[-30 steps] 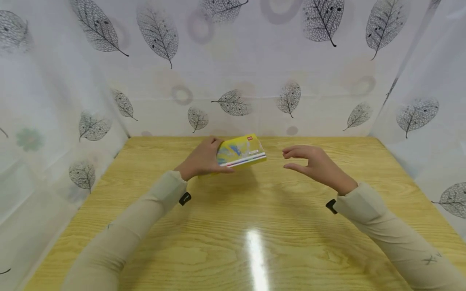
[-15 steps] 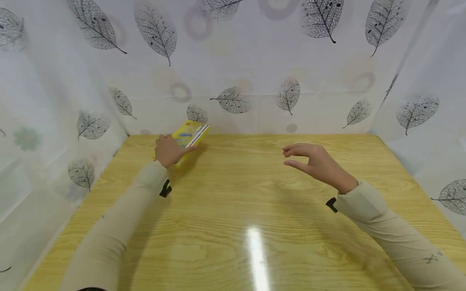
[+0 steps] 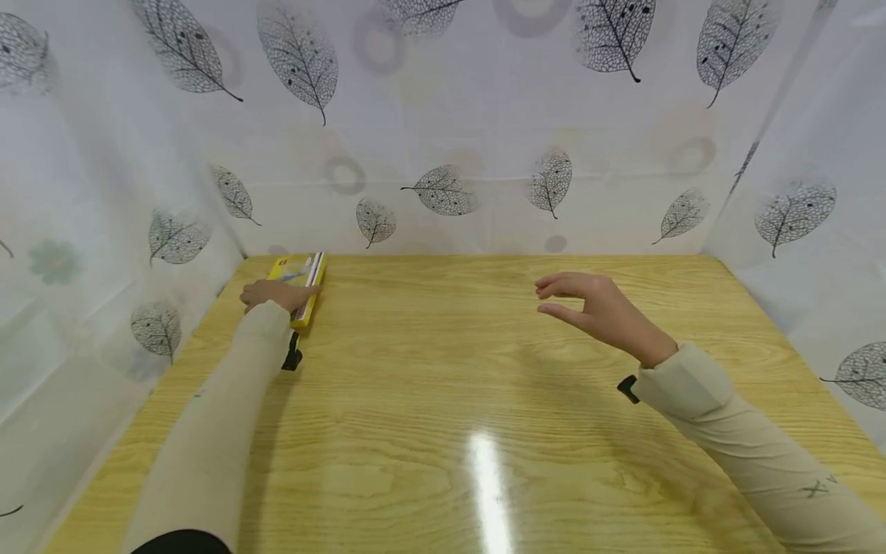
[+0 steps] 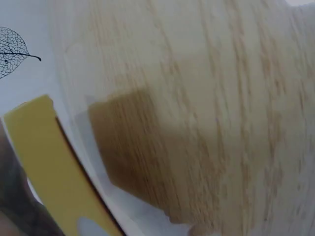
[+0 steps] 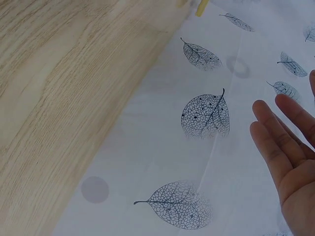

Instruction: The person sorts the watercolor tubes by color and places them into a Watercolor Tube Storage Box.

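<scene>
A flat yellow box (image 3: 301,267) with a small red logo, blue print and a striped long edge is at the back left of the table. My left hand (image 3: 274,294) grips it from above, the thumb along its right side and the other fingers over toward the left, covering its middle. In the left wrist view, one plain yellow side of the box (image 4: 49,162) shows close to the camera, with a dark shadow on the wood beside it. My right hand (image 3: 598,312) hovers over the right half of the table, fingers relaxed and thumb apart, holding nothing.
The wood-grain table (image 3: 443,362) ends at the back against a white curtain (image 3: 477,115) printed with dark leaves. Similar curtain hangs along the left and right sides. A bright light reflection lies on the front middle of the tabletop.
My left hand has carried the yellow box from the table's middle leftward to the back left corner, turning and lowering it. The right hand has stayed nearly still.
</scene>
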Demonstrator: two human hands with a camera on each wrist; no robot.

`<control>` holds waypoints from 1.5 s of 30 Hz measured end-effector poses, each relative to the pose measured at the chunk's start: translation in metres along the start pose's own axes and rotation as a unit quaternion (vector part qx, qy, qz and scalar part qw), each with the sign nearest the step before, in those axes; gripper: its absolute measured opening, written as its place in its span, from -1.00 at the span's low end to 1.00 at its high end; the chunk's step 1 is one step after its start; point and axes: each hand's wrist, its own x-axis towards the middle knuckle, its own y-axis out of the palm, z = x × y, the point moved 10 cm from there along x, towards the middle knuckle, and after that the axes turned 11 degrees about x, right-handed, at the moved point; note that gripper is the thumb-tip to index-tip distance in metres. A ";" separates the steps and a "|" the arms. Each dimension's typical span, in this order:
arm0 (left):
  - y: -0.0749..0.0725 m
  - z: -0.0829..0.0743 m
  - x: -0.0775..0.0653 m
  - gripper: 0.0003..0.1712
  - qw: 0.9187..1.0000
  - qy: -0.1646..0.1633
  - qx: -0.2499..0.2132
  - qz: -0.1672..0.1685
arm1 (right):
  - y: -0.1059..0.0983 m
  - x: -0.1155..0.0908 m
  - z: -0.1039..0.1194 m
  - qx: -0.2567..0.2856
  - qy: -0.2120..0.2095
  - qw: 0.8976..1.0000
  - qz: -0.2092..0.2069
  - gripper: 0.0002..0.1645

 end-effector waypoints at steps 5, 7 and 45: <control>0.012 0.009 0.008 0.42 0.999 -0.022 0.027 0.018 | 0.000 -0.001 0.000 0.003 -0.001 1.000 -0.001 -0.79; 0.015 0.011 0.010 0.41 0.999 -0.026 0.041 0.022 | 0.000 -0.001 0.000 0.005 -0.001 1.000 0.000 -0.79; -0.028 -0.105 -0.079 -0.04 0.953 0.265 0.042 -0.142 | -0.006 0.012 -0.011 -0.041 0.072 0.996 0.006 -0.50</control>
